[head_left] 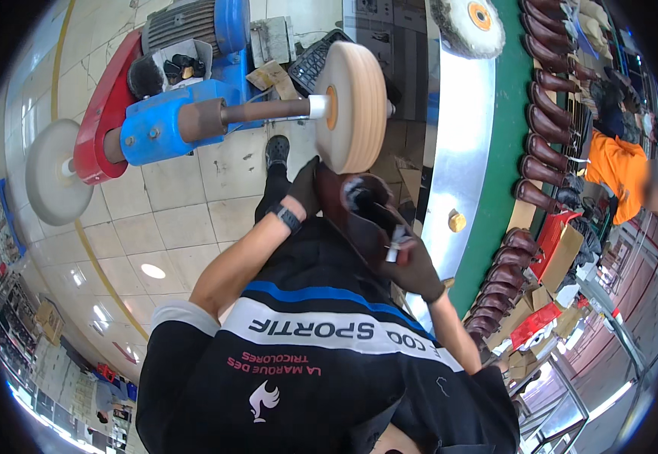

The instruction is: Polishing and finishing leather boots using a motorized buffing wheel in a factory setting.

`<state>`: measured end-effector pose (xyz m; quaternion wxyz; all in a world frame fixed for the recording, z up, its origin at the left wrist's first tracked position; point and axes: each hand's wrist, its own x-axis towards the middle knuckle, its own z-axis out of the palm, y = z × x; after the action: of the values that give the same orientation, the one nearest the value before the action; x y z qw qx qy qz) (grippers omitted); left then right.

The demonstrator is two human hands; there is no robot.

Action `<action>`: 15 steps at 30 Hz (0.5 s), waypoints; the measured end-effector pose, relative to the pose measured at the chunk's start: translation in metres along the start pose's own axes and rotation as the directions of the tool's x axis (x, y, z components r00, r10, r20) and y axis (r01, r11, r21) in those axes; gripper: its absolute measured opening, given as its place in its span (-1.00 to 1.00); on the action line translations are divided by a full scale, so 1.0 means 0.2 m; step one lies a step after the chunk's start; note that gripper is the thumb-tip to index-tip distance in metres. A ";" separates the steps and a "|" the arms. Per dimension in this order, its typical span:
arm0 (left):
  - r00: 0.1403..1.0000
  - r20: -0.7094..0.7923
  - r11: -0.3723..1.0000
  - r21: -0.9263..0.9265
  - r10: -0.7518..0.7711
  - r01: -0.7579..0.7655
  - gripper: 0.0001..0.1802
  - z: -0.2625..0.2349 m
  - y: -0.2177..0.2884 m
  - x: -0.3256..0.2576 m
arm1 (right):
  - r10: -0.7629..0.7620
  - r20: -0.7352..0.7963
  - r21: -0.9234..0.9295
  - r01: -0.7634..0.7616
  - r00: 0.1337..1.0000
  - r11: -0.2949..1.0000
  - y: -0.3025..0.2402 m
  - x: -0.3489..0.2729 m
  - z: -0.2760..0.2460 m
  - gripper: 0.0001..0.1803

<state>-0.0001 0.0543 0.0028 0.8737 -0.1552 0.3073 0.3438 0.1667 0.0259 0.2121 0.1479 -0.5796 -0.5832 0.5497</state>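
Observation:
A dark reddish-brown leather boot (344,215) is between my two gloved hands, right under the buffing wheel (355,108). My left hand (306,187), in a dark glove, grips its left end beside the lower rim of the wheel. On the right, my right hand (417,271), gloved too, is closed around the shaft. The boot's opening and a pale tag show near the right hand. The boot's upper edge is at the wheel's lower rim; whether they touch, I cannot tell. Both hands' fingertips are partly hidden by the leather.
The wheel sits on a shaft from a blue bearing housing (170,125), with a red belt guard (106,113) and another wheel (60,172) leftward. To the right, several brown boots (548,110) line a green conveyor (488,163) with a metal edge. A person in orange (618,170) is beyond.

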 end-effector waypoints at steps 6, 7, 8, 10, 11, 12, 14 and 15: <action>0.993 0.023 0.946 -0.302 -0.115 0.117 -0.24 0.00 0.10 0.12 | 0.595 -0.021 0.735 -0.391 0.804 0.554 0.27 -0.04 0.18 -0.58; 0.993 0.027 0.946 -0.303 -0.111 0.114 -0.24 -0.02 0.11 0.17 | 0.610 -0.031 0.880 -0.268 0.792 0.392 0.31 -0.01 0.23 -0.64; 0.990 -0.043 0.959 -0.260 -0.132 0.116 -0.26 -0.04 0.12 0.22 | 0.464 -0.158 0.714 -0.224 0.872 0.663 0.30 0.02 0.28 -0.63; 0.981 -0.104 0.985 0.062 0.166 -0.161 -0.29 -0.07 0.10 0.28 | 0.427 -0.173 0.737 -0.170 0.888 0.654 0.22 0.02 0.31 -0.62; 0.982 -0.095 0.985 0.063 0.165 -0.159 -0.29 -0.06 0.08 0.27 | 0.402 -0.201 0.762 -0.115 0.893 0.637 0.20 0.00 0.31 -0.61; 0.991 -0.133 0.994 -0.106 0.017 -0.031 -0.32 -0.05 0.08 0.26 | 0.399 -0.209 0.759 -0.109 0.893 0.642 0.19 0.00 0.30 -0.61; 0.983 -0.149 0.965 -0.254 -0.106 0.066 -0.36 -0.03 0.08 0.24 | 0.619 0.130 0.973 -0.221 0.775 0.072 0.19 0.01 0.28 -0.64; 0.983 -0.145 0.966 -0.248 -0.114 0.076 -0.36 0.02 0.10 0.23 | 0.622 0.121 0.975 -0.211 0.774 0.072 0.24 0.01 0.29 -0.64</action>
<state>0.0137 0.0942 -0.0244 0.8367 -0.3018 0.3235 0.3228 0.1429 -0.0136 0.1522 0.3991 -0.5843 0.1165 0.6970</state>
